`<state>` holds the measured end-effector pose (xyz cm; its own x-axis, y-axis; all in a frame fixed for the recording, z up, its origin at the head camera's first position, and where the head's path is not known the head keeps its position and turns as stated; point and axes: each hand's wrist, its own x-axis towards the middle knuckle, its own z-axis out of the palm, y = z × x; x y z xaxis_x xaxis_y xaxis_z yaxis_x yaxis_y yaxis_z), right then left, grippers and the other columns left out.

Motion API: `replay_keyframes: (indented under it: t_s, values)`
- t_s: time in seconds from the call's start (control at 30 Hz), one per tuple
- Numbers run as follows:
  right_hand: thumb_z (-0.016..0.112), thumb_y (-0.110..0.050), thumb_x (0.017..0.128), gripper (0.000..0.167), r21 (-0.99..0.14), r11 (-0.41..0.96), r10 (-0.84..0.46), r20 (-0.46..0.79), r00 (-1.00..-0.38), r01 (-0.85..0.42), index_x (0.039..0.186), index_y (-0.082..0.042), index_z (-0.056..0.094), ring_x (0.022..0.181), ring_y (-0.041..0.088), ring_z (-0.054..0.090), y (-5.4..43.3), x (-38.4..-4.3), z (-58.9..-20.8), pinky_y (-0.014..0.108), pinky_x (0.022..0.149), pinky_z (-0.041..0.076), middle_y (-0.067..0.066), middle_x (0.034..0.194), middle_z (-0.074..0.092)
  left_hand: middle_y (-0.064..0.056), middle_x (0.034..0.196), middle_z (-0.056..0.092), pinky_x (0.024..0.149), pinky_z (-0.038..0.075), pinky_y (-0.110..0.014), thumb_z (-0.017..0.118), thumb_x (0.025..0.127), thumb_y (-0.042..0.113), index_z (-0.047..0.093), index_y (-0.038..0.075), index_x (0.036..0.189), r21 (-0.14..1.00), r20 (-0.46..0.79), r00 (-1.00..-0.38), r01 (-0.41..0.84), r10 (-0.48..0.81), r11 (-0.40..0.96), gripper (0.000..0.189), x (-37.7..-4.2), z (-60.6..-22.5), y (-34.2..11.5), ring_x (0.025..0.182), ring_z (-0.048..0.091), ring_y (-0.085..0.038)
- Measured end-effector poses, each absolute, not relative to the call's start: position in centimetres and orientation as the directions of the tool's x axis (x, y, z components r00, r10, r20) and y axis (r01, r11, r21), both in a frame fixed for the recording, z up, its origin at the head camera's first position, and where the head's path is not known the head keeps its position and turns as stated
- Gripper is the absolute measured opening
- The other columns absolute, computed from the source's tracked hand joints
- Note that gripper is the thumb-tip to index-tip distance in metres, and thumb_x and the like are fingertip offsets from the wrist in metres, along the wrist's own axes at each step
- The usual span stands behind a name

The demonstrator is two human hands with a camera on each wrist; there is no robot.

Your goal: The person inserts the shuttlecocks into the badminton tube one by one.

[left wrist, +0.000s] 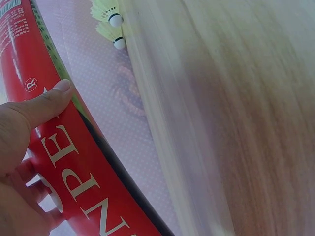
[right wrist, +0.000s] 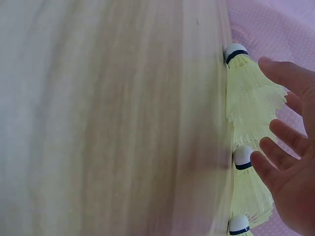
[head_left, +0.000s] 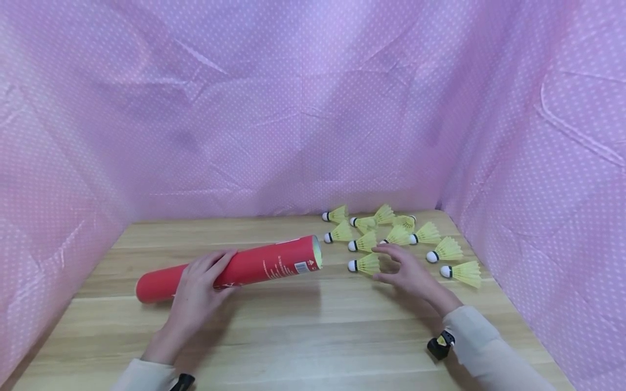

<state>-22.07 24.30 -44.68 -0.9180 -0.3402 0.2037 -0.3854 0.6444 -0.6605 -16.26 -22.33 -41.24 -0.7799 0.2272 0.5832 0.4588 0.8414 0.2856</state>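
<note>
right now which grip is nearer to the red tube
Left. The left grip is on the red tube, holding it around its middle stretch; the right grip is apart from it, off to the right beside the yellow shuttlecocks.

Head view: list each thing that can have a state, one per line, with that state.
Red tube: gripped, right end open and raised.
Shuttlecocks: lying loose on the table.
Left hand: fingers curled round the tube.
Right hand: spread beside the nearest shuttlecock, not gripping.
Pink cloth: hanging, wrinkled.
</note>
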Motion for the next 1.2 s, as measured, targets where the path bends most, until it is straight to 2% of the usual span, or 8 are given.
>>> replay_keyframes:
  t_s: [0.3,0.63,0.97,1.2]
  values:
    - [0.085,-0.022,0.080,0.063,-0.645,0.676,-0.319,0.179,-0.931,-0.356,0.137,-0.012,0.060,0.125,0.041,0.052,23.7,-21.9,-44.8,0.062,0.102,0.042,0.013,0.141,0.053,-0.015,0.126,0.062,0.099,0.039,-0.064,0.098,0.058,0.007,0.059,0.012,0.141,0.294,0.574,-0.787,0.454,0.224,0.841,0.092,-16.1,-41.3,-22.3,0.115,0.055,-0.039]
    - [0.086,-0.022,0.079,0.065,-0.633,0.696,-0.313,0.158,-0.937,-0.339,0.137,-0.013,0.059,0.126,0.040,0.051,23.3,-21.4,-44.9,0.063,0.104,0.039,0.013,0.139,0.053,-0.015,0.125,0.062,0.100,0.038,-0.063,0.098,0.058,0.007,0.059,0.012,0.141,0.296,0.579,-0.783,0.462,0.228,0.836,0.091,-16.0,-41.3,-22.3,0.115,0.055,-0.038]
    - [0.090,-0.024,0.073,0.065,-0.599,0.701,-0.325,0.215,-0.921,-0.387,0.131,-0.010,0.063,0.120,0.038,0.054,23.2,-21.2,-45.3,0.062,0.102,0.042,0.014,0.134,0.054,-0.015,0.125,0.061,0.100,0.038,-0.064,0.098,0.057,0.007,0.059,0.012,0.141,0.292,0.581,-0.781,0.461,0.228,0.838,0.092,-16.1,-41.2,-22.3,0.115,0.055,-0.038]
    - [0.089,-0.025,0.075,0.062,-0.664,0.663,-0.303,0.183,-0.935,-0.345,0.129,-0.010,0.063,0.116,0.034,0.059,23.1,-21.3,-45.5,0.055,0.101,0.046,0.008,0.125,0.061,-0.015,0.125,0.061,0.101,0.037,-0.064,0.099,0.058,0.007,0.059,0.012,0.141,0.297,0.573,-0.790,0.450,0.220,0.842,0.092,-16.0,-41.2,-22.3,0.115,0.054,-0.038]
